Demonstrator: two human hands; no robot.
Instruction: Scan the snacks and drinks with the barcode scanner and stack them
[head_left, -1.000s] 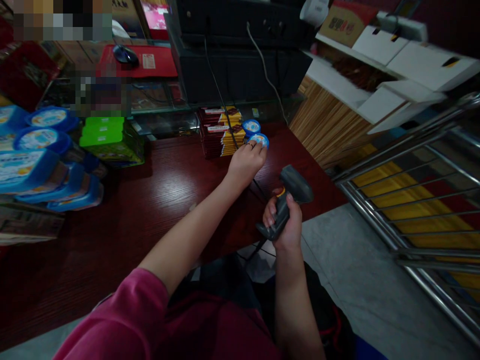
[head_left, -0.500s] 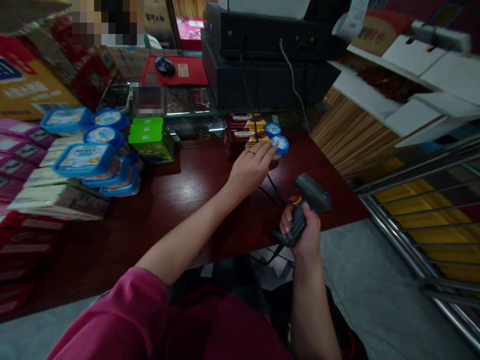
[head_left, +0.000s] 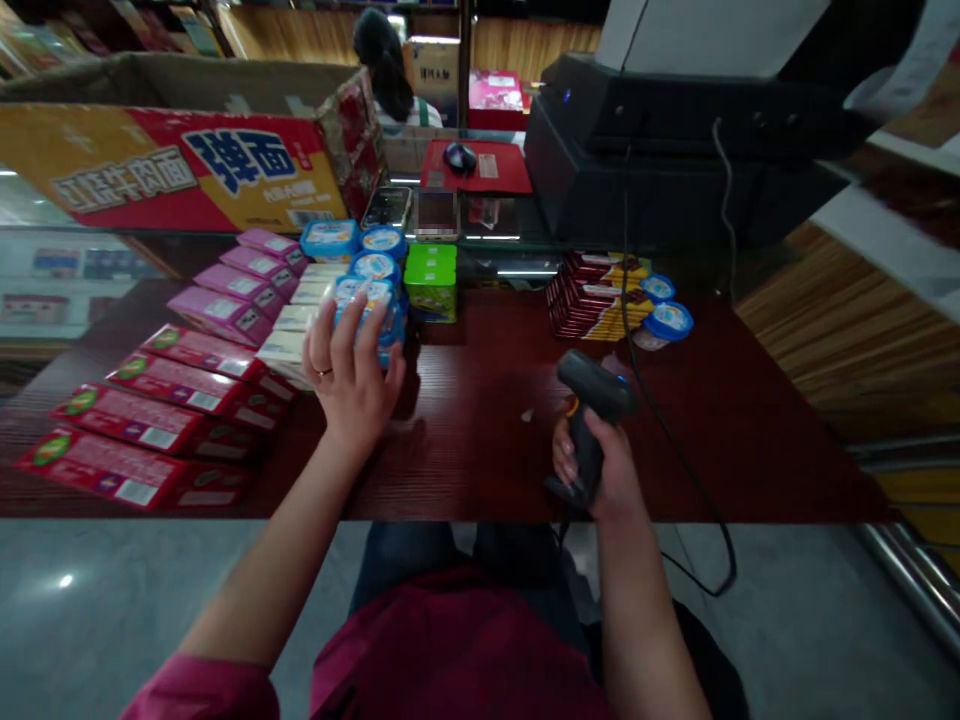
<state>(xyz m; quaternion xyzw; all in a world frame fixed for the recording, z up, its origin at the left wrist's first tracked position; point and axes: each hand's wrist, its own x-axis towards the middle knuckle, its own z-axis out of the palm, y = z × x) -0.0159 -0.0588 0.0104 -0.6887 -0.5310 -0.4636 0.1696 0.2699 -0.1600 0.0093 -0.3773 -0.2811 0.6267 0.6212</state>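
Note:
My left hand (head_left: 354, 375) reaches over a stack of blue-lidded plastic tubs (head_left: 377, 268), its fingers stretched out and apart above the front tub. It partly covers that tub; I cannot tell whether the fingertips touch it. My right hand (head_left: 611, 465) is wrapped round the grip of a dark barcode scanner (head_left: 592, 385), held over the front of the table with its head pointing left. The scanner's cable (head_left: 686, 455) loops across the table. Right of centre, two round blue-lidded tubs (head_left: 670, 322) stand beside a stack of dark red and yellow packets (head_left: 592, 295).
Red boxes (head_left: 142, 425), pink boxes (head_left: 236, 290) and pale boxes (head_left: 289, 340) line the left of the table. A green box (head_left: 432, 283) stands behind the centre. Farther back are a large carton (head_left: 180, 165), a mouse (head_left: 460, 157), a black register (head_left: 675, 170) and a person (head_left: 386, 70).
My left hand has moved from the round tubs by the packets to the tub stack on the left. The view has swung left. My right hand still grips the scanner.

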